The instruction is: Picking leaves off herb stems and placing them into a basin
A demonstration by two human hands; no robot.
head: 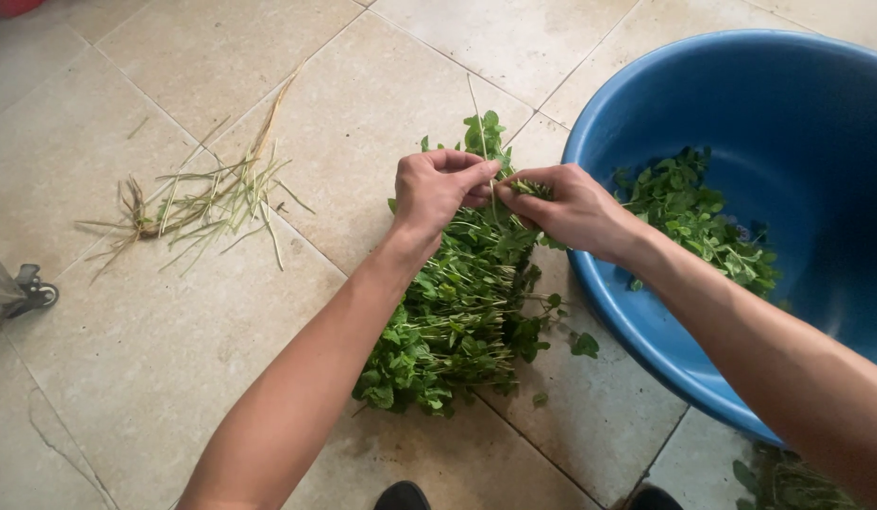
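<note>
One head camera looks steeply down (close) at the tiled floor [174,378].

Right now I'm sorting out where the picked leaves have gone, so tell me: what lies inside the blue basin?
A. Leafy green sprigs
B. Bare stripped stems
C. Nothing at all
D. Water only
A: leafy green sprigs lie inside the blue basin, while the bare stripped stems lie apart on the tiled floor.

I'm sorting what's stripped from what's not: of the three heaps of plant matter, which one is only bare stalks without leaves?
The pale stalk pile on the tiles, far left. The bunch under the hands and the greens in the blue basin are leafy.
</note>
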